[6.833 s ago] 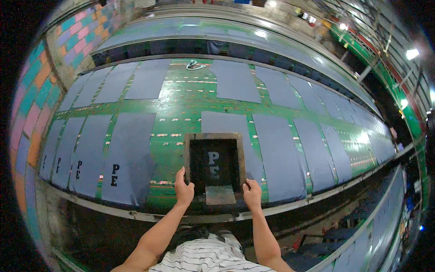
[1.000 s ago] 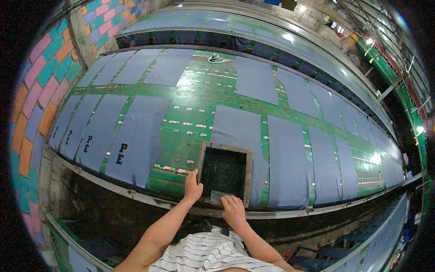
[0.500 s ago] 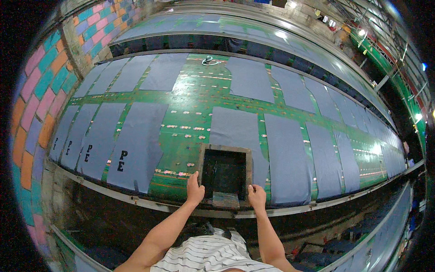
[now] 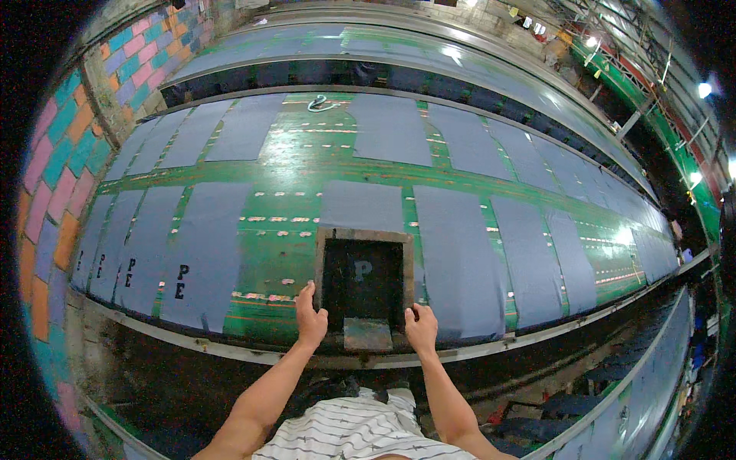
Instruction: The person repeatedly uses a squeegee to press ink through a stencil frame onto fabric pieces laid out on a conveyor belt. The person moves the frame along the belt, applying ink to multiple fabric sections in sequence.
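The wooden printing frame [image 4: 363, 285] lies flat on the green bench [image 4: 268, 253], lower centre, long axis pointing away. The left hand [image 4: 310, 320] and right hand [image 4: 421, 328] grip its near corners. The squeegee [image 4: 367, 334] partly hides the near edge.

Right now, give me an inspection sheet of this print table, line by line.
Surface: long green table, covered with rows of grey-blue fabric panels.
Job's things: wooden-framed printing screen lying flat on one panel near the front edge, a letter shape showing in its dark mesh; a squeegee rests at its near end.
Clutter: a small white object at the far side; printed panels with black letters on the left.
Grippers: left hand and right hand grip the frame's near corners.
Cables: nothing seen.
Surroundings: coloured block wall on the left, ceiling lamps on the right.
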### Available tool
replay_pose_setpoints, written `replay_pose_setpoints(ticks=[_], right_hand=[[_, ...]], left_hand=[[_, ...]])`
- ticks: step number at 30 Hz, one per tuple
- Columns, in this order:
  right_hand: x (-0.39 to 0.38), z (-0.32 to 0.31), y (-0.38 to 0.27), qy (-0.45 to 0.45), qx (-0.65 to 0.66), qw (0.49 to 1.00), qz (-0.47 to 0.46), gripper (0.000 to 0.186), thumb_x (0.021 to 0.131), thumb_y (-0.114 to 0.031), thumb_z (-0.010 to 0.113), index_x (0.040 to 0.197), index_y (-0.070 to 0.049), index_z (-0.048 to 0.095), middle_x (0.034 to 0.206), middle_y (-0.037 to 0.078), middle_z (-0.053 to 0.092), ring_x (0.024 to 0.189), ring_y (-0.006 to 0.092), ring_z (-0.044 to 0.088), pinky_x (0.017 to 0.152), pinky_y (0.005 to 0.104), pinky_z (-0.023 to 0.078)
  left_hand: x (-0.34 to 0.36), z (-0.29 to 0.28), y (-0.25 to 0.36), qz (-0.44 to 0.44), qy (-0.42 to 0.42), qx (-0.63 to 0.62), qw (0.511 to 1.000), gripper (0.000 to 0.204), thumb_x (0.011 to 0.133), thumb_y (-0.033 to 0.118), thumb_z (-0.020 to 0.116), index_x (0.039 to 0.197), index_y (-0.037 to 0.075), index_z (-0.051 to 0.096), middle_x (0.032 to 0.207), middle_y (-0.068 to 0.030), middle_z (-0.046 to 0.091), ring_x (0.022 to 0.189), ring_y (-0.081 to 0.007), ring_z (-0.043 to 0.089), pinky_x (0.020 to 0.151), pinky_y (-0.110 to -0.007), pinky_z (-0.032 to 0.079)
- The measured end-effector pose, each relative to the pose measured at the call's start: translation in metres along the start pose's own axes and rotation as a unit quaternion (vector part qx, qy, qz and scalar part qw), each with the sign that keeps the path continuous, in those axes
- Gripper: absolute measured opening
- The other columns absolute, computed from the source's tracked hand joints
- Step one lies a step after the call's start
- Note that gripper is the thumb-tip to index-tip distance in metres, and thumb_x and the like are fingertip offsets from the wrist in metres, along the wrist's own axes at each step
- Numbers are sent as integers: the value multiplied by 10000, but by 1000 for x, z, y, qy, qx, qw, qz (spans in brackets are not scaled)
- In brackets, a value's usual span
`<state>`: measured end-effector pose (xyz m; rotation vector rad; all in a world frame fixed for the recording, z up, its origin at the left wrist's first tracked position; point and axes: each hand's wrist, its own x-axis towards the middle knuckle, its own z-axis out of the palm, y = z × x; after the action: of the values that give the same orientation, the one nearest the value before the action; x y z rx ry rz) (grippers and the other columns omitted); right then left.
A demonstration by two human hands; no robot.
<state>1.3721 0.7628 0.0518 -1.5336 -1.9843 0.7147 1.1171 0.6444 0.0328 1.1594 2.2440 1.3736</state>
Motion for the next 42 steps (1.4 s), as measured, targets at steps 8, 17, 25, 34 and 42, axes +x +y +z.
replay_pose_setpoints(ticks=[8,17,25,34,42], right_hand=[[47,-102,87,1,-3,1000,9,295,933,-209,655,1116,21,685,1009,180,670,927,349,656,838,427,510],[79,-176,212,-24,-5,1000,16,333,912,-272,656,1118,-15,704,1010,192,687,950,371,667,842,454,516],[83,-199,225,-94,-14,994,48,396,914,-268,681,1161,41,681,1078,215,705,996,339,684,899,416,518],[83,-186,236,-83,-20,996,33,377,881,-293,696,1142,-20,704,1052,203,693,970,372,672,871,449,520],[84,-175,245,-98,-26,995,24,382,892,-270,692,1145,16,691,1084,215,695,1014,370,674,908,439,518]], left_hand=[[-15,110,92,-49,-39,-9,998,715,780,-80,569,1474,4,417,1505,-194,414,1418,-365,360,1178,-447,303],[-63,230,144,-61,-45,-30,997,713,788,-82,578,1477,5,419,1509,-192,428,1418,-363,371,1180,-441,312],[-77,257,148,-79,-29,-8,996,710,765,-84,571,1459,7,448,1483,-192,467,1396,-367,410,1170,-437,332],[-79,254,143,-73,-13,-2,997,699,750,-79,577,1437,-7,469,1460,-196,486,1370,-375,436,1163,-431,341],[-76,253,140,-88,-21,30,995,697,756,-64,582,1440,2,466,1451,-196,494,1357,-380,443,1155,-438,348]])
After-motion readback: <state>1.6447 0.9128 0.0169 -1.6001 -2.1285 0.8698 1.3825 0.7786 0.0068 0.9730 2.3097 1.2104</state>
